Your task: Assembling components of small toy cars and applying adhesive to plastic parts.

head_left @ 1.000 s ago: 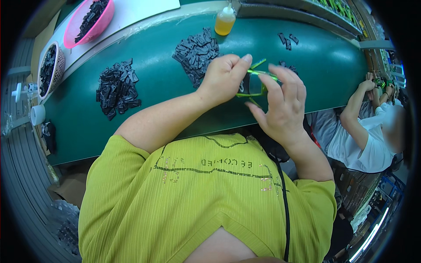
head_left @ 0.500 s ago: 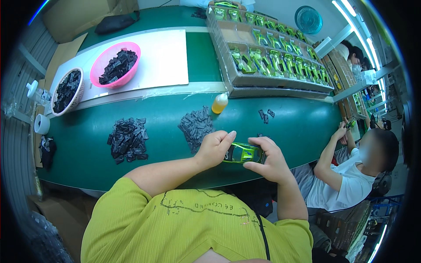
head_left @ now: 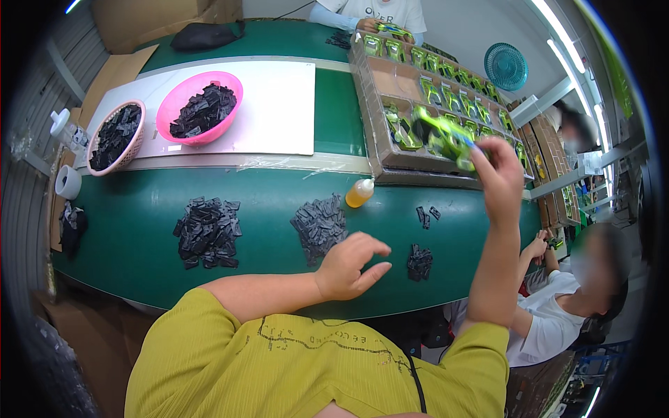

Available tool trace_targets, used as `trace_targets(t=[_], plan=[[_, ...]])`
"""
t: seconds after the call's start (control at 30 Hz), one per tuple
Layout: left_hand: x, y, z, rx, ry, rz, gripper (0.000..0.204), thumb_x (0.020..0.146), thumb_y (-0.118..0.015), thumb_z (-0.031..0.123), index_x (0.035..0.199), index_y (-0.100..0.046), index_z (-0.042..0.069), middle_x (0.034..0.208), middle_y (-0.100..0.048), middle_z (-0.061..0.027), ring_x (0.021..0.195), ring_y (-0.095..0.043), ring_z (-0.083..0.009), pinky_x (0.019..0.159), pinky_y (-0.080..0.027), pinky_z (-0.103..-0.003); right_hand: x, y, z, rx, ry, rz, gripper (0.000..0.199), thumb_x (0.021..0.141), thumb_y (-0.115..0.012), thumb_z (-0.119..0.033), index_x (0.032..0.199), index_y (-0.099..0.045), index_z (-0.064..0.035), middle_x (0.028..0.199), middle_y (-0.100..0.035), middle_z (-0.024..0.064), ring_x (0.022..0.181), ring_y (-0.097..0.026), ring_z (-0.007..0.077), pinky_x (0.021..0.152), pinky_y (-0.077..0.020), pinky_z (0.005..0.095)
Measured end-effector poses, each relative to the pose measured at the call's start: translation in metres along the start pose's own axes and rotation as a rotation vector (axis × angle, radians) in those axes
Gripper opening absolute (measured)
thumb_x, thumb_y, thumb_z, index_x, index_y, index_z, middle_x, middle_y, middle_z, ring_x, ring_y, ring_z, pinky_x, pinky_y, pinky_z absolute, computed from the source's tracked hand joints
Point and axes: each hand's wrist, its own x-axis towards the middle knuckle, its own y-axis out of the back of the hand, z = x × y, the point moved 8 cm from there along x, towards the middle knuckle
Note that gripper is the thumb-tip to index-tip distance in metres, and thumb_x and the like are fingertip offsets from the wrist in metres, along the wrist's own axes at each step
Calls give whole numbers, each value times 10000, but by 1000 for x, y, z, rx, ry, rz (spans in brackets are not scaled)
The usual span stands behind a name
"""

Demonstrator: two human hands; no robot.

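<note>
Green piece [head_left: 443,138] in the right hand [head_left: 500,171], above the compartmented box [head_left: 382,73]

The right hand reaches out over the near right part of the box, its thumb and forefinger pinched together on one end of the green piece. The rest of the piece juts out from the fingertips to the left, over the front compartments. It shows bright green with dark patches and a touch of blue close to the fingers. The piece is blurred, so whether it touches the similar green items [head_left: 449,99] in the box below is hard to say.

The left hand [head_left: 352,268] is well apart from it, over the table [head_left: 272,202] near the person's body. Its thumb and forefinger stand spread with a clear gap and nothing between them; the other fingers are partly curled. It is nearest to a middle pile of dark pieces [head_left: 319,224], just beyond it. A larger dark pile [head_left: 208,233] lies farther left, while a small heap [head_left: 419,263] and a few loose pieces [head_left: 426,216] lie to the right.

A bottle of amber liquid [head_left: 359,194] stands tilted in view between the middle pile and the box. A pink basin [head_left: 166,115] full of dark pieces sits on a white board [head_left: 279,104], with a pale basket [head_left: 129,155] of more beside it. Across the table, a co-worker [head_left: 394,12] holds another green item.
</note>
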Motion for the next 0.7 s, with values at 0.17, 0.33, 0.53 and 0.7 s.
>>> trace_targets(t=[0.17, 0.33, 0.53, 0.7], plan=[[-5, -24, -18, -25, 141, -164, 154, 835, -647, 180, 889, -616, 39, 768, -629, -99, 723, -616, -289, 624, -492, -382, 115, -76, 50, -513, 95, 87, 270, 768, -630, -241, 994, -665, -96, 811, -672, 109, 739, -639, 256, 694, -488, 367], [0, -28, -25, -30, 184, -204, 152, 833, -645, 177, 885, -616, 36, 771, -630, -101, 726, -616, -289, 625, -492, -379, 155, -144, 90, -882, 268, -5, 268, 819, -609, -283, 1022, -671, -120, 970, -676, 150, 942, -631, 324, 832, -490, 416], [3, -22, -30, -56, 190, -144, 114, 809, -667, 138, 865, -625, 48, 737, -621, -97, 678, -610, -282, 582, -480, -364, 175, -146, 107, -678, 22, -57, 341, 854, -525, -386, 1034, -692, -150, 1025, -672, 134, 971, -628, 322, 861, -483, 424], [5, -23, -28, -61, 159, -137, 75, 795, -674, 120, 810, -636, 57, 717, -614, -90, 650, -606, -274, 560, -477, -360, 208, -67, 157, -1024, -271, -4, 384, 778, -591, -343, 1087, -675, -130, 1101, -659, 128, 1013, -631, 305, 859, -493, 414]])
